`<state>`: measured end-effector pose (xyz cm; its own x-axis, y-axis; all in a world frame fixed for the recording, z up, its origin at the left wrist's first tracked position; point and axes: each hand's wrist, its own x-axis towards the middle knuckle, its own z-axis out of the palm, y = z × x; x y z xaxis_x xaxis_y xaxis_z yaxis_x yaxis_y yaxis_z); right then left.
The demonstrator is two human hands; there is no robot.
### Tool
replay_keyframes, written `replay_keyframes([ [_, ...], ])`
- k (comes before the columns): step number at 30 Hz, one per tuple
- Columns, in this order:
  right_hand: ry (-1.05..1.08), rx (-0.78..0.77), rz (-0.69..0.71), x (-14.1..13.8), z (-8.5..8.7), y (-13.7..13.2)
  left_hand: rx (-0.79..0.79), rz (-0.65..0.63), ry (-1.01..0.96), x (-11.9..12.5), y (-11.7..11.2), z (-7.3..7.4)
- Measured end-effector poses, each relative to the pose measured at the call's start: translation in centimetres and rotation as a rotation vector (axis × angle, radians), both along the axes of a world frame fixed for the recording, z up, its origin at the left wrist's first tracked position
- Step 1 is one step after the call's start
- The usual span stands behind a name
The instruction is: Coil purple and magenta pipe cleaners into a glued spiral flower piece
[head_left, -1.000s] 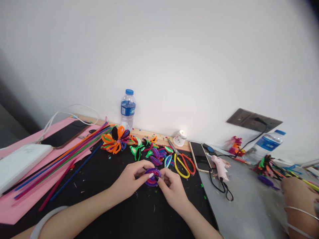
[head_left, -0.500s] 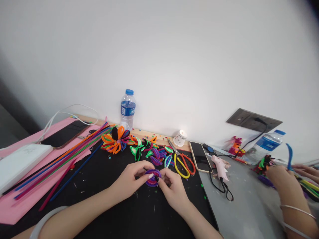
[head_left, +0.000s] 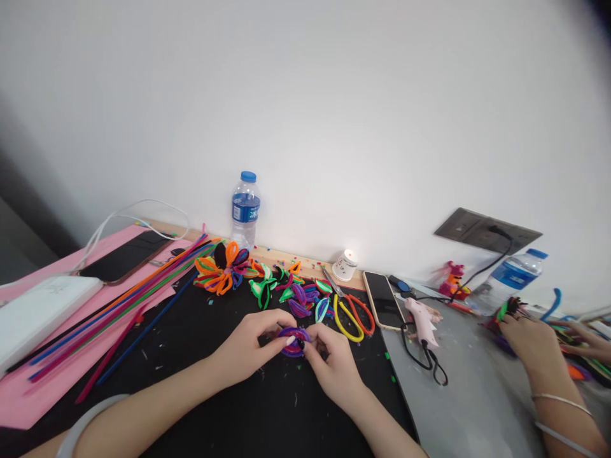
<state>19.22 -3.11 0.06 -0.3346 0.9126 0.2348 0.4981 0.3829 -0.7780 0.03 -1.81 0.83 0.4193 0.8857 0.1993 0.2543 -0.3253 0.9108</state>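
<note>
Between my two hands, low over the black table top [head_left: 229, 407], is a purple pipe-cleaner loop [head_left: 294, 352] with a pink-red layer inside. My left hand [head_left: 265, 337] pinches its left side, thumb in front. From the right, my right hand [head_left: 329, 356] grips the other side with thumb and fingers. Just behind lie several bent pipe-cleaner petals [head_left: 299, 299] in purple, green and white. An orange pipe-cleaner flower [head_left: 223, 270] sits further left. Scissors [head_left: 351, 312] with yellow and red handles rest behind my right hand.
Long pipe cleaners [head_left: 124, 305] lie on pink paper [head_left: 42, 397] at left, beside a dark phone [head_left: 125, 256] and a white box [head_left: 52, 315]. A water bottle [head_left: 245, 210], paper cup [head_left: 345, 264], second phone [head_left: 383, 300] and pink glue gun [head_left: 422, 323] stand or lie behind. A co-worker's hands [head_left: 534, 340] work at right.
My hands and the purple loop stay almost in place. At right, the co-worker's near hand has shifted left, and the blue strip beside it has changed position and shape.
</note>
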Motion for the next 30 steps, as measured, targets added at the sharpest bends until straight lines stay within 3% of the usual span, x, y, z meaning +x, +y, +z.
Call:
replay_keyframes([
  [14, -0.063, 0.084, 0.033, 0.38, -0.37, 0.07, 0.056, -0.025, 0.063, -0.10, 0.18, 0.00],
  [30, -0.063, 0.085, 0.031, 0.21, -0.42, -0.02, 0.108, 0.049, 0.048, -0.22, 0.09, -0.37],
])
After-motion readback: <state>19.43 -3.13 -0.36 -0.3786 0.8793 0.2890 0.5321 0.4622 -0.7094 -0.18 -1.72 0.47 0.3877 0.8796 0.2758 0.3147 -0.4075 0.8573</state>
